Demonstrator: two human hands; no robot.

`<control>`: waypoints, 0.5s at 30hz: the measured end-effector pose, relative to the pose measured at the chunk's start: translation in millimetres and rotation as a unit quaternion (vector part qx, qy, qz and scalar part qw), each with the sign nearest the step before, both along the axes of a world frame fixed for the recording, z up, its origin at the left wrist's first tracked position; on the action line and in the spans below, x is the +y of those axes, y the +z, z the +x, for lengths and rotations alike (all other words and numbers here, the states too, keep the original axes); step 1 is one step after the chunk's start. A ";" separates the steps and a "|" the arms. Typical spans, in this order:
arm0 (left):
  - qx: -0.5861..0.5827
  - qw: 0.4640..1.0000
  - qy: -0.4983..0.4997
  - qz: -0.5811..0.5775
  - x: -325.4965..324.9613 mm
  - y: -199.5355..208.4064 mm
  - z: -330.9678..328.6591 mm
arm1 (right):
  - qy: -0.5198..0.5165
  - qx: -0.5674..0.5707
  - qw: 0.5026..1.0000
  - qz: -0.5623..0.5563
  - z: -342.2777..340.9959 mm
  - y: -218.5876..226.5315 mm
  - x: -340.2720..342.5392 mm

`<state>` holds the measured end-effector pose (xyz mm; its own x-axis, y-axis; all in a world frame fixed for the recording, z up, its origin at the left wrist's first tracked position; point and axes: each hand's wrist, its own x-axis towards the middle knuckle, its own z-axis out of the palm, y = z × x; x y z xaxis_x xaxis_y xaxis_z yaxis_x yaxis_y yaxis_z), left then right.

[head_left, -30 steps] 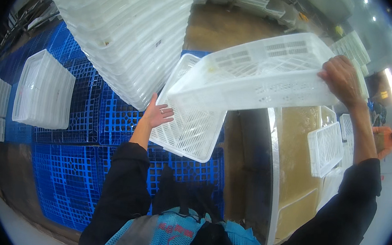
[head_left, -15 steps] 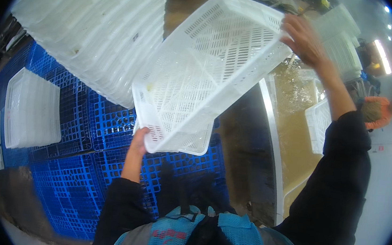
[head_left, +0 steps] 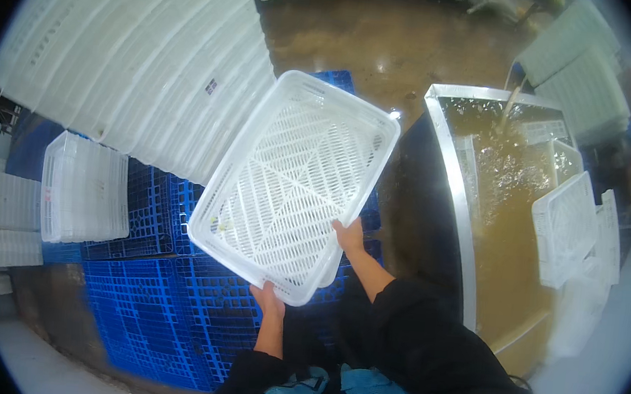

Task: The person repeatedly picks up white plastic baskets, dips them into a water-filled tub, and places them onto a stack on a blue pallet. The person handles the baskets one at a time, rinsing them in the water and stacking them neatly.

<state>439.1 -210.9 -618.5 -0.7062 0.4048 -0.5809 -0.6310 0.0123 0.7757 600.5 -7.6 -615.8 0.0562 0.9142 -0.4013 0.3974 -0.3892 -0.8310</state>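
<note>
Between my hands is a white plastic crate (head_left: 282,186) with a slotted bottom, its open side facing up toward me. My left hand (head_left: 269,299) grips the rim at its near corner. On the right long side, my right hand (head_left: 349,238) is closed over the rim, thumb on the inside. A small yellowish bit lies in the crate's left corner. Part of another white crate (head_left: 331,271) shows beneath it, above the blue pallets (head_left: 207,300). A tall stack of nested white crates (head_left: 139,51) rises just beyond, at the left.
To the right stands a metal-rimmed tank (head_left: 457,180) of murky water, with white crates (head_left: 567,221) in it and along its far side. A shorter crate stack (head_left: 84,190) sits on the pallets at left. More stacks (head_left: 584,86) stand far right; the brown floor (head_left: 346,33) looks wet.
The crate has come down and nearer, from tilted to flatter. My right hand has moved from its far right corner to the near right side. My left hand stays on the near corner.
</note>
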 end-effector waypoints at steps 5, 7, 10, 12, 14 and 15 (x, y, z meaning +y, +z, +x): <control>-0.030 0.999 -0.003 -0.010 -9.1 -4.7 32.6 | 0.021 -0.028 0.999 -0.035 7.9 5.2 11.3; -0.025 0.999 -0.009 -0.017 -6.1 -7.6 38.4 | 0.035 -0.010 0.999 -0.020 13.9 5.2 19.5; -0.027 0.999 -0.030 0.013 5.5 -17.0 41.8 | 0.048 -0.020 0.999 -0.011 18.5 1.8 40.3; -0.045 0.998 -0.030 -0.009 15.4 -26.0 44.8 | 0.032 -0.033 0.999 -0.011 20.5 -0.7 54.2; -0.031 0.999 -0.027 -0.031 19.0 -31.6 45.4 | 0.041 -0.032 0.998 -0.029 20.4 0.4 61.5; -0.009 0.999 -0.023 -0.044 21.4 -35.0 46.4 | 0.056 -0.025 0.997 -0.042 20.3 2.4 64.0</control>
<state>485.5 -189.5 -653.5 -0.6775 0.3829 -0.6281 -0.6417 0.1097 0.7591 620.8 56.4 -613.4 -0.0228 0.8790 -0.4763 0.4835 -0.4073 -0.7748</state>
